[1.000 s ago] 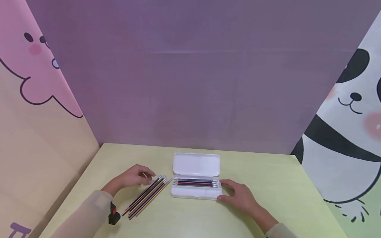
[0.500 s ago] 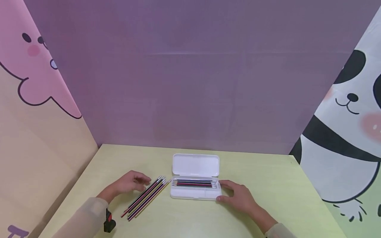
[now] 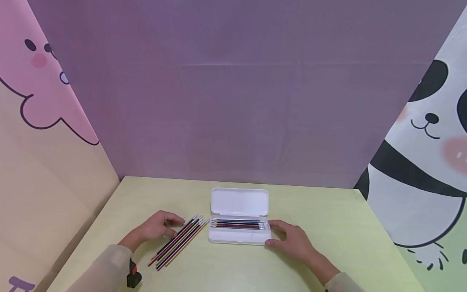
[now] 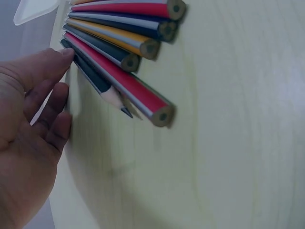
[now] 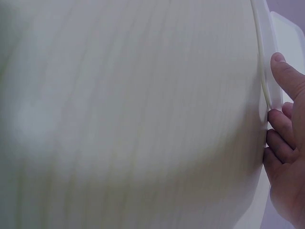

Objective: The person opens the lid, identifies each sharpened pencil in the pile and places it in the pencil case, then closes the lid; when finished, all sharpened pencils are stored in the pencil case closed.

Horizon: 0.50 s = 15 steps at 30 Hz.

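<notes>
At the pile of striped pencils (image 3: 179, 245), my left hand (image 3: 157, 226) has its thumb and fingers at the pile's left side. In the left wrist view the thumb pinches a dark green pencil (image 4: 93, 76), whose sharpened point faces the opposite way to the flat ends around it. A white pencil case (image 3: 229, 236) lies open to the right, its lid (image 3: 240, 202) tipped back. Several pencils (image 3: 238, 224) lie side by side in its back compartment. My right hand (image 3: 294, 241) grips the case's right end, thumb near the front corner and fingers farther back.
Everything lies on a pale wooden table (image 3: 313, 202). A purple backdrop (image 3: 233, 101) rises behind it, with cartoon panels at both sides. A black wrist device (image 3: 133, 275) hangs under the left sleeve (image 3: 102, 269).
My left hand, holding a light-tipped pencil a second ago, has drawn back left and down, then come to the pile's left edge. My right hand stays on the case.
</notes>
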Available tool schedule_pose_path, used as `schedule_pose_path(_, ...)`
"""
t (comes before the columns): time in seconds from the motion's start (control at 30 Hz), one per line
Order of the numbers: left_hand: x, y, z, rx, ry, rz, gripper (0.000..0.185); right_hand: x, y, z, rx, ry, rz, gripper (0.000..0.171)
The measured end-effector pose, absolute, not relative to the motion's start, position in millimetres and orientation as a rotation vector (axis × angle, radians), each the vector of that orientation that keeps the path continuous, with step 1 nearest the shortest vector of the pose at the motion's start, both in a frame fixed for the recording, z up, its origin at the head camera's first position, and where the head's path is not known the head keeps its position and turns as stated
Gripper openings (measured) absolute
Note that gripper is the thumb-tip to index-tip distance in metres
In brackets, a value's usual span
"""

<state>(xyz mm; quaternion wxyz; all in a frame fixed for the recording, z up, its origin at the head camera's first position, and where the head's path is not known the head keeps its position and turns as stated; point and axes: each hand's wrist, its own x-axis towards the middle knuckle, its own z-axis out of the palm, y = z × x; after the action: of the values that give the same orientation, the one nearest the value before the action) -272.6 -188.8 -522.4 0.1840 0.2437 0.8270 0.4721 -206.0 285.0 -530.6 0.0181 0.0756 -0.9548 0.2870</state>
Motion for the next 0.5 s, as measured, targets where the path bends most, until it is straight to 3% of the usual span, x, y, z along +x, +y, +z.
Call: schedule_pose_path(0.5,-273.6,-184.9,-526.4,0.695,2.580,1.102,0.026,-205.2,284.4,-530.7,0.216,-2.972,0.896,0.065)
